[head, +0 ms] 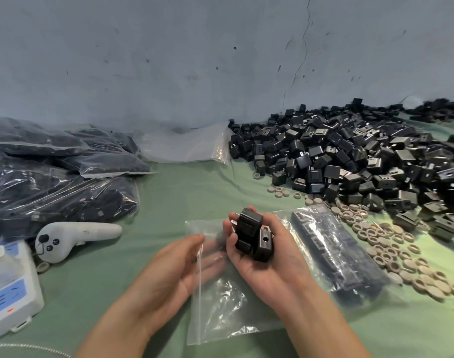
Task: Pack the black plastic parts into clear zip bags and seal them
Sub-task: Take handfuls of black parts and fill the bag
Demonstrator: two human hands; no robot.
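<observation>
Black plastic parts (251,235) cupped in right hand (269,270), left hand (176,267) spread against clear zip bag (220,306); I'd open its mouth, load next.

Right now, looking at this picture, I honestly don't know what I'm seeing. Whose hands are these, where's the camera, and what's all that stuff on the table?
There is no machine here. One camera, worn on a person's head, looks forward and down at their two bare hands. The right hand holds a small handful of black plastic parts, fingers curled round them. The left hand has straight fingers at a clear zip bag lying on the green cloth; some fingers show through the plastic. Further right is a big pile of the same parts, with tan rings scattered in front and one filled bag beside the right hand. On the left lie more filled bags, a white handheld controller and a white box with a blue label.
</observation>
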